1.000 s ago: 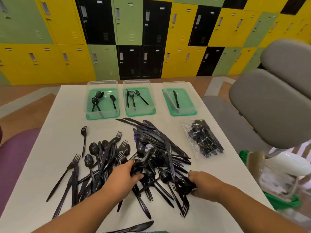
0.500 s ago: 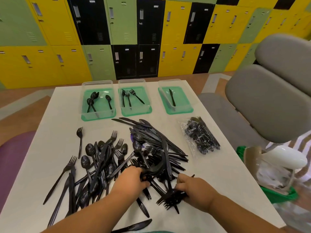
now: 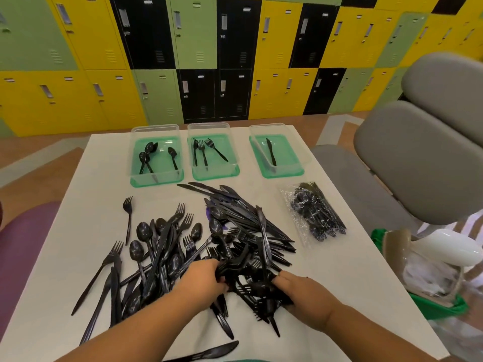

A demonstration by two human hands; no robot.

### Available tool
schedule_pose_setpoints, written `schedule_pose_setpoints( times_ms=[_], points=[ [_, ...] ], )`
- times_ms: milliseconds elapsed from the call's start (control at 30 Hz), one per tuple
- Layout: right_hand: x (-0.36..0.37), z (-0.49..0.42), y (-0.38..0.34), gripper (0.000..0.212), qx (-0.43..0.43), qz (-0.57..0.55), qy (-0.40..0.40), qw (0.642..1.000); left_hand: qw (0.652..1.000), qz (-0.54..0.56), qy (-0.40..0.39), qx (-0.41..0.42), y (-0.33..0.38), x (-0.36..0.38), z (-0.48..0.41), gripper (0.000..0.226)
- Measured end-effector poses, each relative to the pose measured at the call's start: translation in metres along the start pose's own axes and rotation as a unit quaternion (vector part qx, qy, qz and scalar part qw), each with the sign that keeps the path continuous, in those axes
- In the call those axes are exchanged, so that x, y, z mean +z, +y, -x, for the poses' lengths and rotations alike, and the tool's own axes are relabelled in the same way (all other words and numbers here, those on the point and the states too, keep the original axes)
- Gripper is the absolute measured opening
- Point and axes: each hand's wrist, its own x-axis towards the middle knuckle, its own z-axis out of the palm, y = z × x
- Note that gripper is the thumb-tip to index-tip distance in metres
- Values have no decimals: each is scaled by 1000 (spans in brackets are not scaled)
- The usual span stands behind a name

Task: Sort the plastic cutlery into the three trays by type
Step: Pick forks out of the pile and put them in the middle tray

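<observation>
My bare forearms stretch in from seven and five o'clock, converging. My left hand point(image 3: 202, 279) and right hand point(image 3: 304, 292) lie knuckles-up, nearly side by side, fingers of each curled around a clump of cutlery point(image 3: 251, 279).

legible text: none | locker doors point(image 3: 236, 56), far beyond the grip on the cutlery pile point(image 3: 217, 228): small label plates, too blurred and small to read | plastic-wrapped pack point(image 3: 313, 215), right of grip: nothing readable

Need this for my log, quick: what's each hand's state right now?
Left hand: grips black cutlery in the pile, type unclear.
Right hand: grips a bunch of black forks.
</observation>
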Motion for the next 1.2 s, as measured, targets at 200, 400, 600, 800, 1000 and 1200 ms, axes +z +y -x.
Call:
schedule_pose_setpoints(
  times_ms=[200,400,600,800,1000,1200],
  points=[
    [-7,-6,-2,38,6,33,-55,998,998,68,-6,18,-16,-16,6,23],
    [-9,-7,-6,39,5,45,-73,996,989,146,27,5,-25,-22,11,17],
    [-21,-11,-14,19,6,-28,-12,1000,981,173,89,-21,-32,-30,17,15],
    [-53,-48,-28,17,83,-146,78,983,966,205,143,-65,-36,-36,18,25],
    [-65,-99,-33,23,112,-83,103,985,963,212,155,-67,-40,-42,23,25],
    [-56,-125,-32,23,144,-8,32,989,956,217,180,-78,-48,-52,27,23]
  ],
)
